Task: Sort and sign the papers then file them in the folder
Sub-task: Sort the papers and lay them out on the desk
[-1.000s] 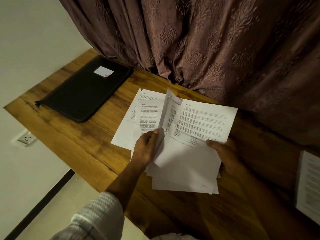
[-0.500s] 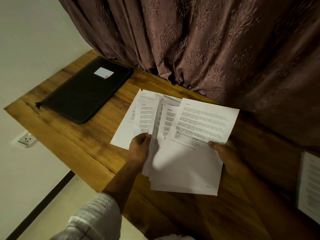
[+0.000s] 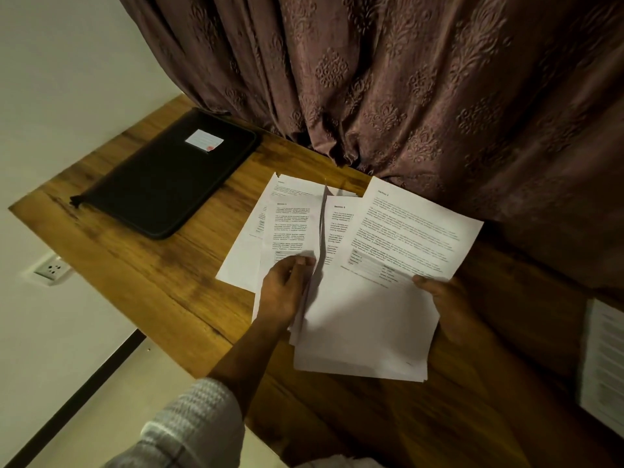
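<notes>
A stack of printed white papers (image 3: 364, 325) lies on the wooden table (image 3: 141, 265) in front of me. My right hand (image 3: 439, 295) grips the top sheet (image 3: 412, 231), headed Section 1, by its lower edge and holds it angled to the right. My left hand (image 3: 287, 292) pinches another printed sheet (image 3: 293, 228) and lifts it leftward, with its right edge standing up. Under it a further sheet (image 3: 236, 265) lies flat on the table. A black zipped folder (image 3: 162, 184) with a white label lies shut at the far left of the table.
A brown patterned curtain (image 3: 405, 79) hangs along the table's far edge. More printed paper (image 3: 604, 363) sits at the right edge of view. A wall socket (image 3: 50, 268) is below the table's left side. The table's left and near edges drop to the floor.
My left hand has turned a sheet over to the left, away from the stack, uncovering the page beneath. The right hand keeps its grip on the top sheet.
</notes>
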